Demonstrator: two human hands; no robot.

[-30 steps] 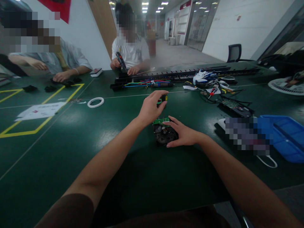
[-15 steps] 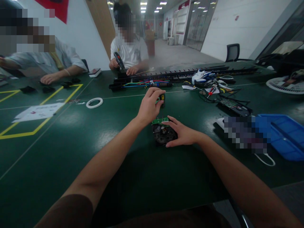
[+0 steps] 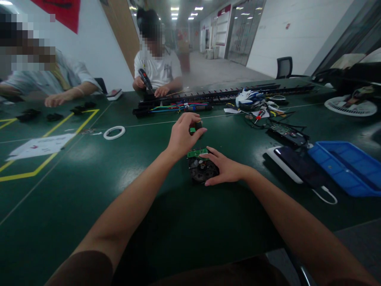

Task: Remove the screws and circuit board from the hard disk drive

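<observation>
The left hand (image 3: 182, 135) pinches a small green-and-black screwdriver handle (image 3: 195, 128) just above the hard drive (image 3: 201, 167), which the flat, spread right hand (image 3: 224, 169) steadies.

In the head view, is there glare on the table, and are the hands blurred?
Head view: ceiling lights leave soft pale glare on the green table; left hand and right hand, resting on the hard drive, look fairly sharp; the lens bows the table lines.

Dark green table (image 3: 89, 190), blue tray (image 3: 342, 167), green circuit board (image 3: 196, 152)
</observation>
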